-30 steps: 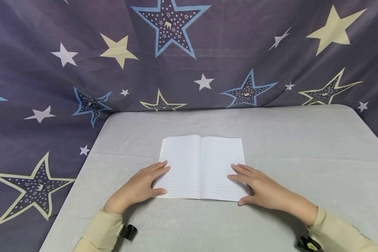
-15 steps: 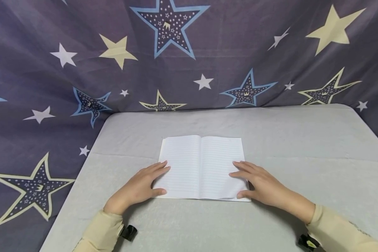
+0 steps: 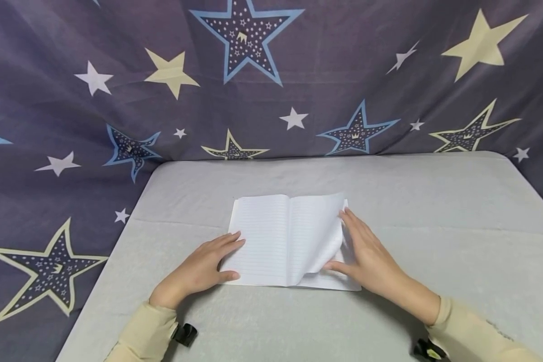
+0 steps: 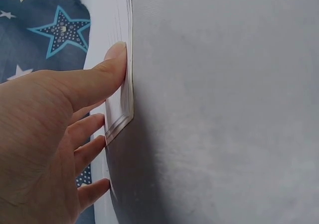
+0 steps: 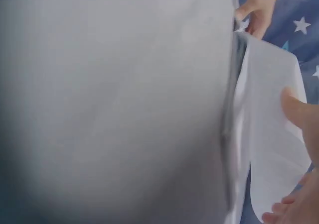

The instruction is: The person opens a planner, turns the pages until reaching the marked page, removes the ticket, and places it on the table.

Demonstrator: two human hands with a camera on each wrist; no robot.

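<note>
An opened lined notebook (image 3: 264, 236) lies on the grey-covered table. My left hand (image 3: 199, 264) rests at its left page, with thumb and fingertips over the side edge. In the left wrist view, the left thumb (image 4: 107, 74) lies against the stacked page edges. A right-hand page (image 3: 319, 231) stands lifted and curls toward the spine, baring the sheet beneath at the lower right corner. My right hand (image 3: 375, 256) is beside it, fingers extended along its outer edge and thumb near its lower corner. In the right wrist view, the right thumb (image 5: 294, 107) overlaps the raised page (image 5: 274, 119).
The grey cloth (image 3: 434, 201) covers the table around the notebook. A dark curtain with stars (image 3: 307, 60) hangs behind the far edge and at the left. Each beige sleeve (image 3: 145, 329) has a small black device (image 3: 184, 334) near the wrist.
My right hand has moved up and to the left along the notebook's outer edge. The right-hand page has risen from lying flat and bends leftward. The left hand has stayed put.
</note>
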